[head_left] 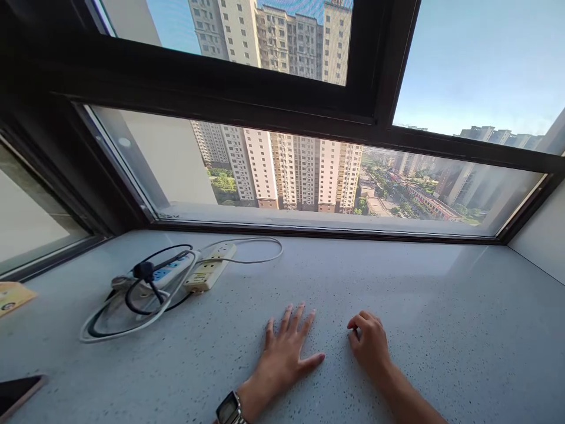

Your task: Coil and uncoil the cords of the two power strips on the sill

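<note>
My left hand (283,356) lies palm down on the speckled white sill (441,330), its fingers spread wide and nothing under them that I can see. A wristwatch (228,408) is strapped round my left wrist. To its right, my right hand (368,338) rests on the same surface with fingers curled in and thumb near the index finger; no object shows in it. The two hands are apart from each other. Beyond my left hand lie a cream power strip (205,277) and a white-and-blue power strip (170,270), the nearest things to it.
Looped white and black cables (128,334) with a black plug (143,271) tangle round the strips. A dark-screened phone-like device (20,393) and a yellow packet (15,296) sit at the left edge. A dark window frame (265,109) borders the sill's back, with tall buildings outside.
</note>
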The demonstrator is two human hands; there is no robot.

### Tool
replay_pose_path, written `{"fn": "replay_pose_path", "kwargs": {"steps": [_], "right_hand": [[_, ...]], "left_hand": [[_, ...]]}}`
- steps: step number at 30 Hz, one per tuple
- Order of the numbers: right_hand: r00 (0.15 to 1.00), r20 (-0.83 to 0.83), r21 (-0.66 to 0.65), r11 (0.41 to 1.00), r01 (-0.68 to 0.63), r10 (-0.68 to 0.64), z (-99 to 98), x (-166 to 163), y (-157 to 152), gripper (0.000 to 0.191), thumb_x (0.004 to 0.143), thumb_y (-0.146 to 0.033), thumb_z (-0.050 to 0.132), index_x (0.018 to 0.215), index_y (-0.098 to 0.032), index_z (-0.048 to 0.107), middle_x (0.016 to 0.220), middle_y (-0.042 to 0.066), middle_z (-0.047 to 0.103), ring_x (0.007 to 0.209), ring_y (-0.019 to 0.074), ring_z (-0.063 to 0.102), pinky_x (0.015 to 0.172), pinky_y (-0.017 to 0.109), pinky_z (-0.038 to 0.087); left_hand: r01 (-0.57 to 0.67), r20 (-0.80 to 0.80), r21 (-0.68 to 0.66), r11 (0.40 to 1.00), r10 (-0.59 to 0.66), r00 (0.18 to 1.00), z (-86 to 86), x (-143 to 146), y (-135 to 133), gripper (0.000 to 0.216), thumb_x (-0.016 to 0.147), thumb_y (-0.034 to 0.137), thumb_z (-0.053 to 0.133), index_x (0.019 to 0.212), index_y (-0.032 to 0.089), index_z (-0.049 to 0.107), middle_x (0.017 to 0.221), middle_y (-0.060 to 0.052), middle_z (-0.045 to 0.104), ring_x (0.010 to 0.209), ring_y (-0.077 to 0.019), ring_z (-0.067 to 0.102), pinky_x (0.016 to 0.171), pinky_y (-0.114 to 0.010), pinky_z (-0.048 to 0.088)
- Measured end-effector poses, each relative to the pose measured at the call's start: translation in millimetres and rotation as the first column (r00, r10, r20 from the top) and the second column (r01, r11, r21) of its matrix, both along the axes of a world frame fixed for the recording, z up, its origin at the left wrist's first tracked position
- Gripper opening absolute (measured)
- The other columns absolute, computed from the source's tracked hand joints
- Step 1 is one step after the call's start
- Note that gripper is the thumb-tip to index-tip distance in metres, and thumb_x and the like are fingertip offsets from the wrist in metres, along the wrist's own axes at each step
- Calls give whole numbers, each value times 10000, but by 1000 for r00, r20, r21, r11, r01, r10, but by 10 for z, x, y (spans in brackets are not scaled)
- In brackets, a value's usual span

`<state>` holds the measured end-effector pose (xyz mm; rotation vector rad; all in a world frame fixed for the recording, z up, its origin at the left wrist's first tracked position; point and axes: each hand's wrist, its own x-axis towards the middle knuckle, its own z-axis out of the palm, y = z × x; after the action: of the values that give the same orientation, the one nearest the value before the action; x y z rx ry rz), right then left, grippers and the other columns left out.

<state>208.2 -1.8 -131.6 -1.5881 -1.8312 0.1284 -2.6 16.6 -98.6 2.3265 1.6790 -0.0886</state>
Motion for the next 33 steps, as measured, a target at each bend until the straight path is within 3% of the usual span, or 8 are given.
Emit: {"fn": "replay_pose_path", "kwargs": {"steps": [9, 16, 23, 33], "right_hand": [[998, -56, 71, 997, 11, -7, -35, -6, -1, 199, 780, -70, 483, 728, -207, 619, 695, 41, 617, 652, 179, 587, 612, 287, 451], [998, -69, 137, 991, 9, 0, -59, -3, -4, 220, 805, -88, 443, 746, -201, 622, 693, 49, 610, 657, 181, 571, 611, 288, 432], [998, -67, 70, 997, 21, -16, -31, -5, -15, 214, 790, -76, 453, 736, -199, 620, 711, 48, 623, 686, 195, 583, 646, 310, 452], [997, -79, 52, 998, 25, -21, -27, 6, -10, 209, 780, -78, 464, 726, -194, 629, 697, 43, 621, 665, 185, 589, 640, 302, 458]], "left_hand": [[19, 47, 52, 998, -22, 999, -168, -65, 48, 887, 772, 771, 391, 1500, 298, 210, 1593, -83, 134, 1441, -408, 58, 1089, -678, -1], [12, 43, 29, 1000, -14, 999, -101, -45, 37, 878, 776, 755, 403, 1498, 288, 224, 1593, -76, 116, 1443, -402, 41, 1091, -673, -12], [6, 26, -1, 1000, -6, 1000, -6, -17, 6, 873, 792, 729, 406, 1501, 261, 209, 1592, -71, 78, 1452, -368, 14, 1106, -644, -28], [8, 26, 8, 1000, -8, 1000, -62, -32, 28, 880, 783, 748, 404, 1500, 279, 202, 1592, -76, 101, 1449, -378, 20, 1100, -657, -21]]}}
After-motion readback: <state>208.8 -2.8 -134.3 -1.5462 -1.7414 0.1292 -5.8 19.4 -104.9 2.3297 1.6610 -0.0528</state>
